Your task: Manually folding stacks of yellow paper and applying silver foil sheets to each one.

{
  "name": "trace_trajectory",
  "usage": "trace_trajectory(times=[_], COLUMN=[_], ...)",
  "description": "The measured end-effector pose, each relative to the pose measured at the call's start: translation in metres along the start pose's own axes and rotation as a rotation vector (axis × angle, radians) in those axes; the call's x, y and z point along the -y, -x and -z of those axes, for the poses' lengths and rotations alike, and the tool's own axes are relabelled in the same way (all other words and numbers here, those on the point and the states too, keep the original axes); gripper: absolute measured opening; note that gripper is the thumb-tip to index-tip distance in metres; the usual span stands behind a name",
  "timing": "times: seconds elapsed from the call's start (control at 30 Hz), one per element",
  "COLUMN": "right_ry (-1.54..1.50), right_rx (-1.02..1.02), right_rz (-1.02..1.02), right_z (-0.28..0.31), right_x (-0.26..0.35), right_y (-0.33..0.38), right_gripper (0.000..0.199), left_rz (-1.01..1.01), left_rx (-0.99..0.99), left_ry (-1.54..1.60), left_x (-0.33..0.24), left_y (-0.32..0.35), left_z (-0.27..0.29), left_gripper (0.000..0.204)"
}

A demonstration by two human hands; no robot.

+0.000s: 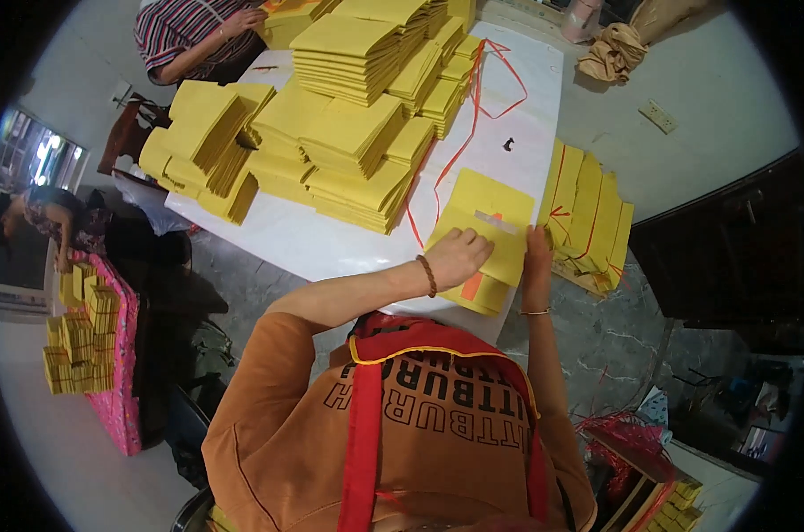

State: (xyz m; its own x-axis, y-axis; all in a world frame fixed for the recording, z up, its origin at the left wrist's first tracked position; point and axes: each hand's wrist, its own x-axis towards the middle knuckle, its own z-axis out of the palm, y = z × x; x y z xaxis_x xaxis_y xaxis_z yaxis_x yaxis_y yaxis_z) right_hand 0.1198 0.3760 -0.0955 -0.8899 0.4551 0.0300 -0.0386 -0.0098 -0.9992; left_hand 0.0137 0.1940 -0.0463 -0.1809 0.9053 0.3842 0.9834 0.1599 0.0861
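Observation:
A small stack of yellow paper sheets (489,191) with orange and pale silvery patches lies at the table's near right corner, its near part apparently folded over. My left hand (462,260), a brown bead bracelet at its wrist, presses on this paper with curled fingers closed at the fold; the fingertips are partly hidden. Along the paper's right edge my right hand (537,255) stands on its side, fingers stretched out and touching the edge. A thin bangle circles that wrist.
Tall piles of folded yellow paper (349,133) cover the white table's (286,244) left and far parts. Red ribbon (455,160) trails beside them. Tied yellow bundles (588,213) stand right of the table. One person (198,40) works at the far left, another by a pink-covered table (129,355).

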Motion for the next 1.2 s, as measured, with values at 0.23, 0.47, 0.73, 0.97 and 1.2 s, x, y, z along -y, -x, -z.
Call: trace_trajectory(times=[0.23,0.47,0.73,0.97,1.2], right_ry=[-0.114,0.073,0.058,0.216,0.602], right_rx=[-0.15,-0.2,-0.22,-0.21,-0.216], right_rz=[-0.167,-0.14,-0.088,0.124,0.261], right_z=[-0.003,-0.006,-0.02,-0.01,-0.014], right_x=[-0.001,-0.014,0.007,-0.015,-0.002], right_y=[0.02,0.025,0.027,0.027,0.031], right_gripper=[0.06,0.054,0.038,0.029,0.031], left_rz=[0.094,0.236,0.284,0.383,0.411], left_rx=[-0.141,0.143,0.155,0.293,0.302], left_ry=[0.183,-0.056,-0.137,-0.087,-0.107], left_x=[0.013,0.051,0.071,0.061,0.059], left_y=[0.097,0.203,0.217,0.226,0.215], left_z=[0.074,0.043,0.032,0.029,0.034], left_gripper=[0.051,0.051,0.051,0.06,0.057])
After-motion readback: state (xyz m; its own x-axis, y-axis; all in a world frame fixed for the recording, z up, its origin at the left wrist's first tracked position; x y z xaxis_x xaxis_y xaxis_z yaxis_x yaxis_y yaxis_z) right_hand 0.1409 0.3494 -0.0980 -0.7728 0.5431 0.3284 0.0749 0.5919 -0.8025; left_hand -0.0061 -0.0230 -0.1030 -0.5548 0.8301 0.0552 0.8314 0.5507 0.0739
